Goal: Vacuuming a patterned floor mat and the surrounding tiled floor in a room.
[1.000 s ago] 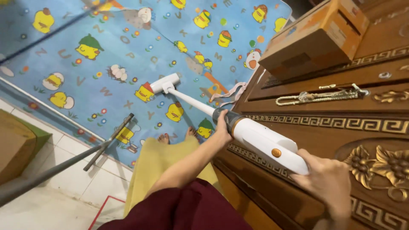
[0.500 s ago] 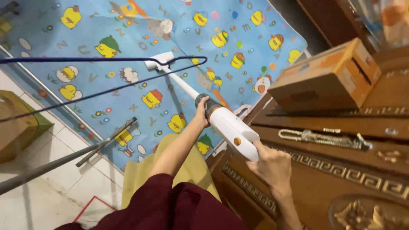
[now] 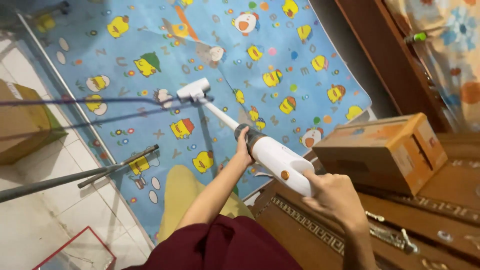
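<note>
I hold a white stick vacuum cleaner (image 3: 275, 157) with both hands. My left hand (image 3: 243, 150) grips its dark collar where the thin tube starts. My right hand (image 3: 335, 197) is wrapped around the rear handle, near an orange button. The tube runs up and left to the white floor head (image 3: 193, 90), which rests on a blue play mat (image 3: 280, 55) printed with yellow ducks and letters. My dark red sleeve and yellow skirt fill the lower middle.
A carved brown wooden chest (image 3: 310, 230) stands at lower right with an orange cardboard box (image 3: 385, 150) and a metal chain (image 3: 390, 235) on it. A grey pole (image 3: 75, 177) lies over white tiles at left, a brown box (image 3: 22, 122) beyond it. A dark thin wire (image 3: 100, 101) crosses left.
The view has swung down and left, so the chest slid lower right. The vacuum head moved slightly along the mat. Both hands kept their grip on the vacuum.
</note>
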